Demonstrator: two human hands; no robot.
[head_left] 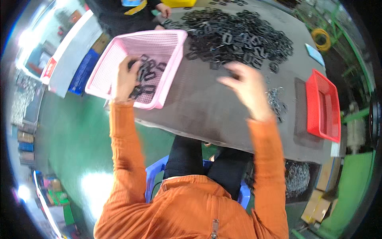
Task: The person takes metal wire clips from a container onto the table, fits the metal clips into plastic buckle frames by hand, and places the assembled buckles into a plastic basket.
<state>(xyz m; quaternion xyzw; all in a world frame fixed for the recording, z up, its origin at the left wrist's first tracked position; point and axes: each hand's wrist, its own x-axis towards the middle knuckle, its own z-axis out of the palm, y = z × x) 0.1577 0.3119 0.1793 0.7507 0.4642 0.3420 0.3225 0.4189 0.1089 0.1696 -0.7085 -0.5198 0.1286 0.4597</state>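
Observation:
My left hand (126, 79) is over the pink plastic basket (176, 55), thumb and fingers apart, above several black oval link-shaped pieces (149, 75) lying inside. A dark bit shows beside its fingertips, too small to make out. My right hand (248, 87) hovers above the grey table (199, 99), at the near edge of a large heap of black link-shaped pieces (238, 38). Motion smears its fingers, and whether the dark patch between thumb and fingers is a held piece does not show.
Silvery small metal pieces (276, 101) lie right of my right hand. A red basket (323, 103) stands at the table's right side. Across the table is another person's hand (163, 10) near the heap. Below the table's right edge sits a bin of shiny metal pieces (297, 179).

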